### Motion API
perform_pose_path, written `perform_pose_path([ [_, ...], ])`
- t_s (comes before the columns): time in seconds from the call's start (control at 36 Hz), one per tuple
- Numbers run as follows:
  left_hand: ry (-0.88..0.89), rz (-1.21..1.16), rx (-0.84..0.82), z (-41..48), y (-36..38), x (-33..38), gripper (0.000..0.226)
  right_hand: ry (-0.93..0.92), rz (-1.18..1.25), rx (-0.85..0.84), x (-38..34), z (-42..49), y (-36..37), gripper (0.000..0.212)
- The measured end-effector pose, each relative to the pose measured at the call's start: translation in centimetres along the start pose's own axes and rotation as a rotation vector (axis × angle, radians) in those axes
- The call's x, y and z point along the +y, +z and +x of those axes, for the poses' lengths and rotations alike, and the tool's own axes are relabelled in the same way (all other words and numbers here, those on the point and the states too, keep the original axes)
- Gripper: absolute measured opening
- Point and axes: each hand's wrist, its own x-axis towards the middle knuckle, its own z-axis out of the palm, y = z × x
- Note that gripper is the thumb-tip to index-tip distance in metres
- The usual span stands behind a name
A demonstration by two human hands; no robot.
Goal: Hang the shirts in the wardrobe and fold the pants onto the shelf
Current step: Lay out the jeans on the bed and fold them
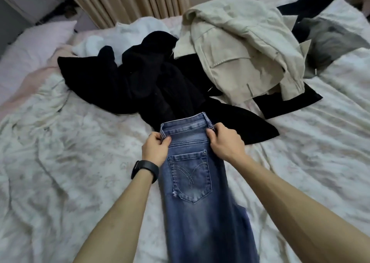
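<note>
Blue jeans (pixel 192 182) lie folded lengthwise on the bed, one back pocket facing up, legs running toward me. My left hand (pixel 155 149) pinches the left end of the waistband; a black band sits on that wrist. My right hand (pixel 224 142) grips the right end of the waistband. Beyond the jeans lies a heap of black garments (pixel 140 82). A beige jacket (pixel 246 52) is spread over the heap's right side. A white garment (pixel 124 34) shows behind the black ones.
The bed (pixel 70 162) is covered with a crumpled pale floral sheet. A pink pillow (pixel 34 48) lies at the far left. A grey garment (pixel 330 40) sits at the far right. Beige curtains (pixel 130 0) hang behind the bed.
</note>
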Motion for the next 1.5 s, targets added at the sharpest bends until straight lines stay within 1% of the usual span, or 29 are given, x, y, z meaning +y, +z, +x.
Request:
perform_pose_path([
  [0.03,-0.016,0.080,0.019,-0.1,0.5,-0.2,0.017,0.043,0.062,-0.071,0.2,0.1,0.5,0.032],
  [0.08,-0.055,0.124,0.008,-0.8,1.6,-0.7,0.029,0.116,0.221,-0.149,1.4,-0.5,0.6,0.035],
  [0.14,-0.100,0.104,-0.011,-2.0,2.4,-1.2,0.048,0.164,0.313,-0.119,3.1,-2.8,0.0,0.037],
  [0.17,-0.083,0.106,0.014,-2.8,2.6,-1.5,0.056,0.181,0.334,-0.081,4.1,-4.5,-0.2,0.035],
  [0.19,-0.024,0.131,0.054,-3.8,2.9,-1.8,0.061,0.203,0.334,-0.040,5.3,-6.3,-0.4,0.030],
  [0.25,0.201,0.238,0.135,-6.7,3.5,-2.3,0.064,0.267,0.289,0.013,7.4,-10.6,-0.8,0.024],
  [0.28,0.314,0.286,0.155,-8.2,3.9,-2.7,0.064,0.294,0.251,0.006,8.2,-12.5,-0.9,0.023],
  [0.33,0.468,0.372,0.140,-11.4,5.1,-3.7,0.065,0.343,0.138,-0.057,9.4,-15.9,-0.5,0.027],
  [0.39,0.542,0.457,0.062,-14.6,6.5,-4.6,0.065,0.360,0.038,-0.137,9.9,-18.4,0.2,0.038],
  [0.44,0.540,0.500,-0.014,-17.3,7.8,-5.5,0.065,0.368,0.037,-0.160,9.9,-19.8,0.8,0.045],
  [0.53,0.442,0.521,-0.109,-20.2,9.0,-6.6,0.066,0.338,0.080,-0.123,9.4,-21.0,1.7,0.045],
  [0.61,0.319,0.533,-0.202,-20.7,9.3,-8.2,0.068,0.319,0.144,-0.041,9.1,-21.3,2.2,0.034],
  [0.69,0.294,0.563,-0.286,-18.9,9.0,-9.6,0.065,0.338,0.230,0.158,10.6,-20.3,0.8,0.025],
  [0.72,0.289,0.570,-0.323,-18.1,9.0,-9.8,0.064,0.358,0.258,0.183,11.2,-19.9,0.2,0.024],
  [0.78,0.266,0.595,-0.357,-17.2,9.3,-10.0,0.063,0.340,0.229,0.130,12.2,-19.3,-0.2,0.024],
  [0.86,0.245,0.616,-0.342,-17.5,10.1,-9.6,0.063,0.303,0.193,0.065,12.9,-18.9,0.1,0.025],
  [0.92,0.274,0.617,-0.325,-17.9,10.0,-9.2,0.063,0.289,0.187,0.045,12.9,-19.2,0.1,0.023],
  [1.03,0.377,0.720,-0.294,-20.6,8.6,-9.5,0.062,0.219,0.184,-0.024,13.7,-22.8,0.0,0.011],
  [1.08,0.372,0.687,-0.269,-24.0,7.6,-10.5,0.060,0.161,0.163,-0.055,14.5,-26.8,0.4,0.019],
  [1.14,0.373,0.607,-0.194,-27.9,7.1,-11.6,0.060,0.135,0.107,-0.088,15.7,-31.0,0.7,0.029],
  [1.19,0.387,0.529,-0.092,-32.4,7.0,-13.0,0.056,0.123,0.048,-0.143,17.1,-35.7,1.0,0.028],
  [1.22,0.368,0.476,-0.044,-35.0,7.0,-13.9,0.052,0.115,0.012,-0.178,17.9,-38.2,1.1,0.029],
  [1.28,0.265,0.342,0.049,-39.9,7.3,-15.3,0.044,0.092,-0.092,-0.245,19.7,-42.7,1.5,0.036],
  [1.33,0.113,0.223,0.121,-44.6,7.8,-16.0,0.042,0.085,-0.265,-0.328,21.4,-47.0,2.1,0.048],
  [1.39,-0.097,0.136,0.129,-48.1,8.3,-16.0,0.045,0.091,-0.464,-0.414,22.9,-50.0,2.7,0.051],
  [1.42,-0.218,0.101,0.089,-49.4,8.5,-16.0,0.048,0.093,-0.536,-0.441,23.4,-51.3,2.9,0.046],
  [1.44,-0.342,0.063,0.001,-50.8,8.6,-15.9,0.052,0.098,-0.559,-0.454,23.6,-52.6,3.0,0.039],
  [1.5,-0.552,0.014,-0.269,-52.6,8.7,-15.9,0.066,0.095,-0.461,-0.436,23.4,-54.7,3.6,0.028],
])
